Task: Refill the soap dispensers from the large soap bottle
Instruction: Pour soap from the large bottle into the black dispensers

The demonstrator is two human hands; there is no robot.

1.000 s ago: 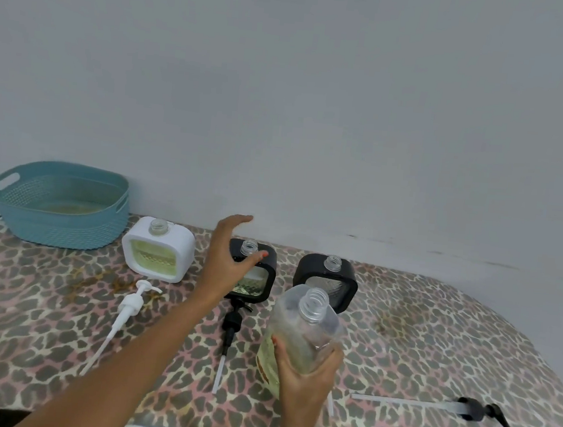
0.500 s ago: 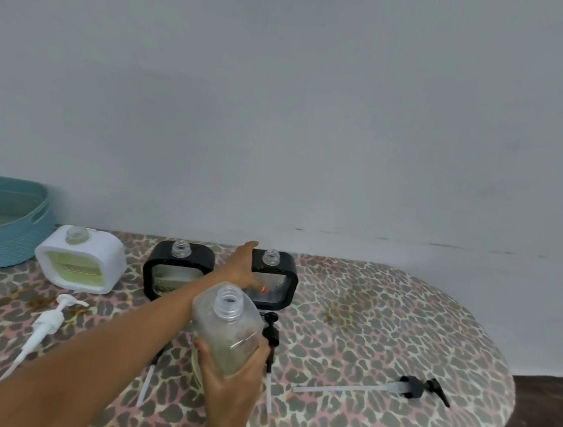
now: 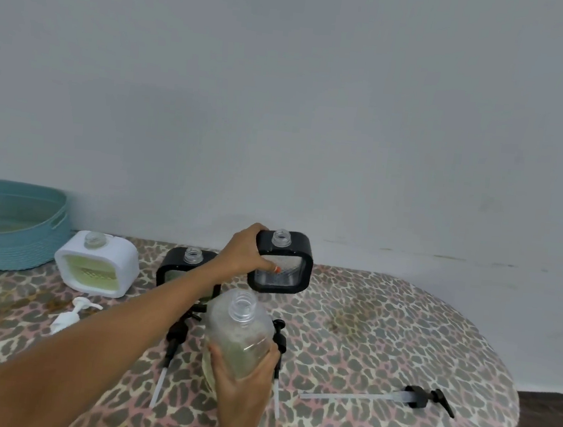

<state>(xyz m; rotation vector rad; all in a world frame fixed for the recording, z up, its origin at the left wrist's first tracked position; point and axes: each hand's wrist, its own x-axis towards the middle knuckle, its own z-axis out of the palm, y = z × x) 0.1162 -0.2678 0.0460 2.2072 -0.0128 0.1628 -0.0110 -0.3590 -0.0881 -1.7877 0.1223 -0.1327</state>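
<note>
Black square-bodied plastic soap dispenser (image 3: pixel 282 265), clear ribbed window, threaded neck open. It is gripped at its upper left corner by the left hand (image 3: pixel 243 256), with fingers curled over the top edge and the thumb pressed on the window. It is held upright and appears raised just off the leopard-print table cover (image 3: pixel 382 326), though the underside is not clearly seen. Little liquid is visible inside. It is judged light, rigid and smooth-walled. A corner pinch is thought adequate while it is near empty; a fuller grasp across both side walls is advised once filled.

Large clear plastic soap bottle (image 3: pixel 237 333), uncapped, yellowish liquid in the lower part. It is clasped round the lower body by the right hand (image 3: pixel 243 381), just below and nearer than the left hand. It is judged bottom-heavy, somewhat squeezable, and slippery if soap has run down the wall. Hold is best taken low on the body, with the neck left free for pouring.

Second black dispenser (image 3: pixel 189 266), neck open. It is set on the table, partly hidden behind the left forearm.

White square dispenser (image 3: pixel 96 264), greenish fill. It is placed well left of the left hand.

Teal plastic basket (image 3: pixel 10 225), placed furthest left.

Detached pumps:
- White pump (image 3: pixel 72 315), laid left of the left forearm.
- Two black pumps (image 3: pixel 175 337), laid either side of the right hand.
- Long-tubed black pump (image 3: pixel 424 397), laid well right of the right hand.
</note>
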